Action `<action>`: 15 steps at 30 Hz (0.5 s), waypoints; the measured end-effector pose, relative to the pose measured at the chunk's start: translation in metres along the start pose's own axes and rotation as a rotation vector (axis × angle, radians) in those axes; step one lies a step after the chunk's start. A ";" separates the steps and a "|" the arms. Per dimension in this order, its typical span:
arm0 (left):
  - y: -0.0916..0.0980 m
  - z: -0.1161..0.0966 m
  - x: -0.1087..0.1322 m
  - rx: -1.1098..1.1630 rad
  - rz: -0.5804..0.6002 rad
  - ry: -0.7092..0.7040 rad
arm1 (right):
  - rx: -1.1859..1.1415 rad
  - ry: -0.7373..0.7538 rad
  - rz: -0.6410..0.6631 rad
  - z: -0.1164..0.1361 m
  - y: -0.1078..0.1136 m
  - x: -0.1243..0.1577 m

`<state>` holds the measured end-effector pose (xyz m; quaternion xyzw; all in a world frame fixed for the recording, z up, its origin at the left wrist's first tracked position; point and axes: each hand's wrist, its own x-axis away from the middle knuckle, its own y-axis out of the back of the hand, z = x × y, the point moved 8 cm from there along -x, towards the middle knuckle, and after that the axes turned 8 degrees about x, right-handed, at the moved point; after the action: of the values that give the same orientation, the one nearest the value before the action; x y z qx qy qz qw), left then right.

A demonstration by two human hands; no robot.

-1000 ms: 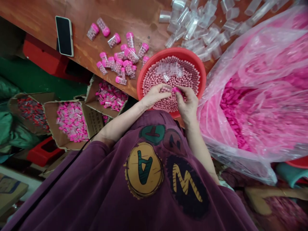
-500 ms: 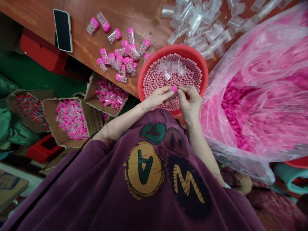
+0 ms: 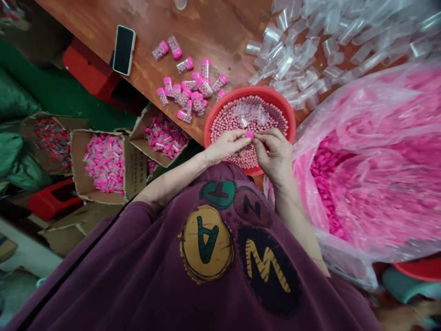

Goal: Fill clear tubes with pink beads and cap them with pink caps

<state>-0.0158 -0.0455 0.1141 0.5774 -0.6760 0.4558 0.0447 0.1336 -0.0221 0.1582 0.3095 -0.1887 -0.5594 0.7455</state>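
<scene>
— Pink is what shows between the two sets of fingertips: a small pink cap [image 3: 249,134], pinched over the near part of the red basin [image 3: 216,112]. Which hand is it held by?

— Both are met on it. The left hand [image 3: 227,146] is brought in from the left with thumb and forefinger closed toward the cap; the right hand [image 3: 275,154] is curled from the right, its fingers drawn in tight. A clear tube seems to be gripped under the right fingers, but it is mostly hidden, so that cannot be told for certain.

— And how is the piece laid?

— Its long axis appears to run across, left to right, from one hand to the other, with the cap at the left-hand end. The cap is touched by the left fingertips, so the left hand is counted the nearer one.

— What lies beneath?

— Pale pink beads [image 3: 272,115] are heaped in the basin, with a few empty clear tubes [image 3: 250,111] resting on top, just beyond the fingers.

— And around it?

— Filled capped vials [image 3: 193,92] are scattered on the wooden table [image 3: 213,32] to the left of the basin; empty tubes [image 3: 303,69] are piled beyond it. A phone [image 3: 124,43] lies farther left. A pink plastic bag of caps [image 3: 372,184] is spread at the right, near the right wrist. Cardboard boxes [image 3: 132,163] of vials are set below the table edge, well apart from the hands.
</scene>
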 end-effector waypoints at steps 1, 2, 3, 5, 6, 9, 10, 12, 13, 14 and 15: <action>-0.001 -0.002 0.001 -0.012 -0.002 -0.001 | 0.023 0.019 0.043 0.002 0.003 -0.002; -0.003 -0.004 0.002 -0.022 -0.011 -0.007 | 0.045 0.046 0.079 0.006 0.006 -0.003; -0.005 -0.007 0.003 -0.027 -0.026 -0.018 | 0.071 0.078 0.108 0.011 0.009 -0.004; -0.010 -0.009 0.006 -0.016 -0.069 -0.057 | 0.153 0.164 0.131 0.023 0.014 -0.004; -0.015 -0.008 0.006 -0.005 -0.074 -0.067 | 0.232 0.190 0.122 0.027 0.016 -0.004; -0.021 0.003 -0.007 0.017 -0.108 -0.089 | 0.483 0.251 0.097 0.024 0.015 -0.008; -0.019 0.008 -0.016 0.016 -0.121 -0.075 | 0.522 0.308 0.132 0.021 0.008 -0.010; -0.009 0.012 -0.035 0.023 -0.181 -0.118 | 0.565 0.372 0.170 0.010 -0.002 -0.019; -0.002 0.013 -0.042 0.027 -0.224 -0.132 | 0.553 0.401 0.152 0.007 -0.004 -0.024; 0.001 0.017 -0.049 0.017 -0.244 -0.116 | 0.531 0.426 0.144 0.005 -0.006 -0.028; 0.003 0.017 -0.054 0.013 -0.256 -0.141 | 0.508 0.444 0.139 0.004 -0.006 -0.032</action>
<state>0.0071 -0.0173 0.0705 0.6898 -0.5951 0.4091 0.0513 0.1171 0.0066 0.1591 0.5857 -0.1758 -0.3615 0.7038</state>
